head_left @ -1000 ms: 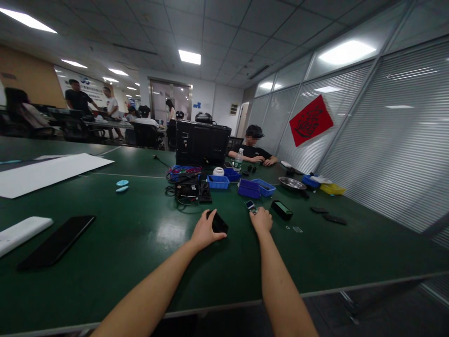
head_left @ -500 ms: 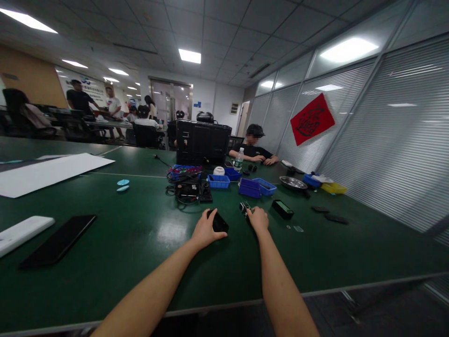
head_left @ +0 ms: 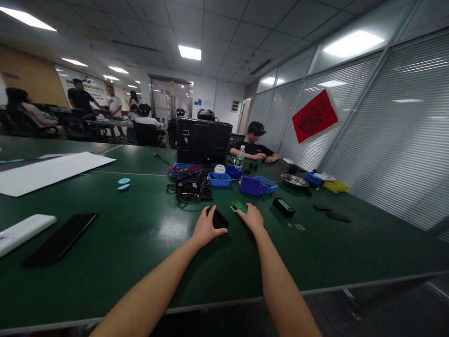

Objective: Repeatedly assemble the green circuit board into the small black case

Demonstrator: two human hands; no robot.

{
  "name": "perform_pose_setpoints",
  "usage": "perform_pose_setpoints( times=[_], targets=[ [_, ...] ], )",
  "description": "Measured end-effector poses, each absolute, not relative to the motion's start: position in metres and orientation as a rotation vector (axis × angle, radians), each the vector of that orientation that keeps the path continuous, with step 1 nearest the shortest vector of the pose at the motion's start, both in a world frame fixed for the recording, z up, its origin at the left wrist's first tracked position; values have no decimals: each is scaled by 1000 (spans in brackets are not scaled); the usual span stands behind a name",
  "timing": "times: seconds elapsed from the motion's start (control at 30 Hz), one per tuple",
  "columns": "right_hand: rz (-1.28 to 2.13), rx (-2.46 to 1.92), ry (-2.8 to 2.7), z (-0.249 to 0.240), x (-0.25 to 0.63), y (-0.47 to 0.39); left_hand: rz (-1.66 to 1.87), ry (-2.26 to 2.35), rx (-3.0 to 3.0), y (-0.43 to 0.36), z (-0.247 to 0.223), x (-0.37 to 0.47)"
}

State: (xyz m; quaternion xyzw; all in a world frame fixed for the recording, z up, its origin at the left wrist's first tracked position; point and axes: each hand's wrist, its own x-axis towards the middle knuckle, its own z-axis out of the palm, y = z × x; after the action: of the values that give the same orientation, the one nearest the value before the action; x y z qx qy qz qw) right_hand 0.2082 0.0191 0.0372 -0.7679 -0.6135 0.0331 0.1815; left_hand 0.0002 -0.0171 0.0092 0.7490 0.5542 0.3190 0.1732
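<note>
My left hand (head_left: 206,226) grips a small black box-shaped case (head_left: 219,219) on the green table, thumb on its near side and fingers on its far side. To the right of it, my right hand (head_left: 253,217) pinches a green circuit board (head_left: 239,206) between thumb and fingers, its green face turned up. Farther right lies another black case (head_left: 283,207) with a green inside or face. Near that case are a small clear piece (head_left: 300,227) and a tiny ring (head_left: 289,225).
Beyond my hands stand blue bins (head_left: 250,186), a black power adapter with cables (head_left: 188,188), a bottle (head_left: 240,157) and a metal bowl (head_left: 294,180). A black tablet-like panel (head_left: 61,238) lies left. A person (head_left: 256,142) sits across the table.
My right hand has moved slightly left and turned the circuit board, so its green face now shows upward. My left hand stays on the black case.
</note>
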Motion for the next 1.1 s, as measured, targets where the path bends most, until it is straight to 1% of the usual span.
perform_pose_setpoints(
  times=[0.13,0.37,0.47,0.63,0.77,0.9,1.1],
  targets=[
    [135,-2236,-1744,40,210,18,947,1629,2124,-15,7,1],
    [74,-2262,-1701,41,216,19,977,1584,2159,-21,8,-6],
    [78,-2249,-1701,42,218,20,934,1560,2116,-21,10,-9],
    [49,-2199,-1747,42,221,19,763,1556,2082,-20,13,-10],
    [92,-2126,-1719,38,219,22,767,1545,2125,-19,12,-10],
    [277,-1894,-1613,35,210,26,836,1545,2138,-17,9,-10],
    [887,-1181,-1475,45,193,18,855,1570,2127,-17,10,-11]
  ],
)
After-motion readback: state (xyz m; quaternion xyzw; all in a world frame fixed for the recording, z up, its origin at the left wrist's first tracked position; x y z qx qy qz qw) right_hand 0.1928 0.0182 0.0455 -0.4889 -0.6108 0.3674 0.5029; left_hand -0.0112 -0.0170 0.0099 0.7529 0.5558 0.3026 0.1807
